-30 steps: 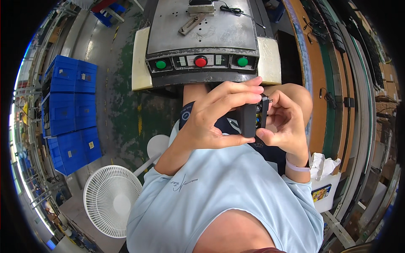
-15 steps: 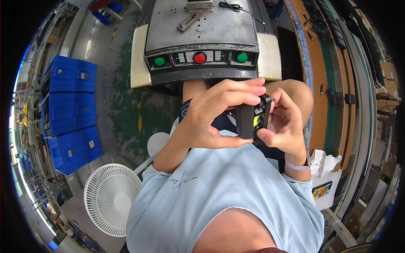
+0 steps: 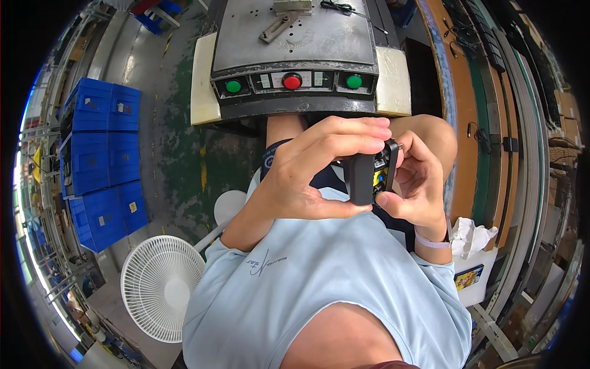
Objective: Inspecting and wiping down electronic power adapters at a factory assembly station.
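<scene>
In front of my chest I hold a black power adapter whose case stands apart in two halves. My left hand (image 3: 307, 166) grips the larger black case half (image 3: 361, 178), thumb beneath and fingers over the top. My right hand (image 3: 419, 184) pinches the thinner black cover (image 3: 391, 161) by its edge, and a small metal prong (image 3: 400, 146) sticks out beside the fingers. Between the halves shows a circuit board with a yellow part (image 3: 377, 178) and a small blue one. The far side of the adapter is hidden by my fingers.
Ahead stands a machine with a metal top (image 3: 295, 52), one red button (image 3: 292, 80) and two green ones. Blue bins (image 3: 92, 163) are stacked at the left, near a white fan (image 3: 163, 289). Along the right runs a bench (image 3: 467, 123) with cables; a white container (image 3: 476, 283) holds crumpled paper.
Both hands and the adapter have shifted very slightly to the right. The two case halves remain apart, with the inner parts still showing between them.
</scene>
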Tool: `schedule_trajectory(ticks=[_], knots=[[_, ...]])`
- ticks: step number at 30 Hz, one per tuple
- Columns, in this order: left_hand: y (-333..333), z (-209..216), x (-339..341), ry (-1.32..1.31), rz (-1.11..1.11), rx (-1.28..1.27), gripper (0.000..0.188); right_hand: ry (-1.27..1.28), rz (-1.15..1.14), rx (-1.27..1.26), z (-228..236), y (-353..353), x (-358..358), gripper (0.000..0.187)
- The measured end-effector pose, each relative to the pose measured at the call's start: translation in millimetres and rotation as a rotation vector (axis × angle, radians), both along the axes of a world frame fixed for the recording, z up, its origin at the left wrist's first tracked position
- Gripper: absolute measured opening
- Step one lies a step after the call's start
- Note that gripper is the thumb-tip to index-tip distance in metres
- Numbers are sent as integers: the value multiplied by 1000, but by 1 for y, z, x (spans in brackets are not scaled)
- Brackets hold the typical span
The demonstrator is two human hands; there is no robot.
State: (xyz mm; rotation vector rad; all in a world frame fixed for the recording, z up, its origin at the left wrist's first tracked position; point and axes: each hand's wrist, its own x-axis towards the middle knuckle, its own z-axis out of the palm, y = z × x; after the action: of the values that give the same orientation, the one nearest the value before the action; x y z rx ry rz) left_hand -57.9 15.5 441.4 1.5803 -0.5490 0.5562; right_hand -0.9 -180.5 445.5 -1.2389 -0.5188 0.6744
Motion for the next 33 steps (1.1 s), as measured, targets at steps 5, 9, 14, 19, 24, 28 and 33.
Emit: schedule_trajectory(ticks=[5,9,14,19,24,28,33], knots=[[0,-2,1,-11,12,0,71,-13,-20,-15,1,0,-1,48],[2,-2,1,-18,5,34,73,104,59,37,7,-1,2,47],[-4,1,-7,100,75,12,64,116,18,-46,14,2,-1,51],[-1,-3,1,-9,105,114,78,65,38,-14,9,1,0,50],[7,-11,5,-5,46,129,79,25,82,-82,9,1,4,53],[9,-15,11,-57,53,103,79,177,131,21,5,3,5,49],[9,-18,15,-38,159,46,75,101,14,29,7,16,-7,53]])
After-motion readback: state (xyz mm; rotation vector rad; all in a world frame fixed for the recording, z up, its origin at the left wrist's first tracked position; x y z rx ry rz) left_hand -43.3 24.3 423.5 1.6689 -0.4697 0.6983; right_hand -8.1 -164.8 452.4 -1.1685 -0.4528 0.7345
